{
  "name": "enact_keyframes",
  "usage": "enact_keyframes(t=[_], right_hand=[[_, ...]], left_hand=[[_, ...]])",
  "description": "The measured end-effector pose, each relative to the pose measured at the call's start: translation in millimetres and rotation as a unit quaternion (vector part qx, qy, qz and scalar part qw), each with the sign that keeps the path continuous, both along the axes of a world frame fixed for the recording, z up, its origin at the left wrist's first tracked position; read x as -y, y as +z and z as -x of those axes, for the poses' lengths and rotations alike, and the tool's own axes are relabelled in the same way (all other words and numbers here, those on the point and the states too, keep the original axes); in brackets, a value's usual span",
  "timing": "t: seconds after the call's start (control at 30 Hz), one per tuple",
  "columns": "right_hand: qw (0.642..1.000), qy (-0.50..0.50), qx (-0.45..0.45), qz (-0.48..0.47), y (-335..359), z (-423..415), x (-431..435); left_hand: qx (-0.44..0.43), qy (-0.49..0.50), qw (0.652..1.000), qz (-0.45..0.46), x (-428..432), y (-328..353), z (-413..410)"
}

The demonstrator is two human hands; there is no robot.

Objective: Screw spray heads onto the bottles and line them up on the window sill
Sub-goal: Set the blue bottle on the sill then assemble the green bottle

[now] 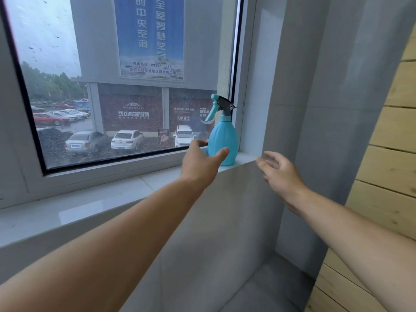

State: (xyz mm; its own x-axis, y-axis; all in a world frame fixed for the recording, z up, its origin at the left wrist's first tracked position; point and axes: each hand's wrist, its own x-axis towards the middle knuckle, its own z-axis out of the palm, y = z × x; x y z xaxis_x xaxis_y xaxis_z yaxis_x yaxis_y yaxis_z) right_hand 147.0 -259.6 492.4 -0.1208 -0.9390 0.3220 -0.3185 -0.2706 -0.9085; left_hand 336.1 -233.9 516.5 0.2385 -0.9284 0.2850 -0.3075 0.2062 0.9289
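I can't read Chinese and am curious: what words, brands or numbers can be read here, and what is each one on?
"MARCO POLO": brick shopfront outside, above large Chinese characters.
"MKBO": small white sign on the same brick wall.
"CCTV": same wall, right end, beside the spray bottle.
"18935358826": blue banner on the grey building; large Chinese characters above it.
Car plates: too small to read.
Spray bottle: no label visible.

"MARCO POLO", "MKBO" — storefront wall (135, 113).

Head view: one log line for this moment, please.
blue spray bottle: upright on window sill, head on | left hand: open beside it | right hand: open, empty
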Motion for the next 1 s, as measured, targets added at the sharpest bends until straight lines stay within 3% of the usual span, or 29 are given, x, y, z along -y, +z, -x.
enact_keyframes(t=[0.17,0.3,0.4,0.57,0.83,1.0], right_hand=[[1.000,0.000,-0.014,-0.026,-38,25,-53],[0.992,-0.013,-0.074,-0.100,-109,61,-108],[0.980,-0.034,-0.078,-0.181,-182,92,-147],[0.950,-0.052,-0.088,-0.295,-286,127,-191],[0.881,-0.105,-0.087,-0.453,-416,154,-232],[0.833,-0.193,-0.094,-0.509,-470,142,-267]], left_hand=[[0.031,-0.054,0.997,-0.039,-36,-31,26],[0.061,-0.128,0.979,-0.147,-62,-103,57],[0.074,-0.173,0.947,-0.262,-80,-182,83],[0.104,-0.219,0.882,-0.404,-114,-300,115],[0.252,-0.227,0.807,-0.483,-181,-423,143],[0.280,-0.170,0.786,-0.524,-213,-469,135]])
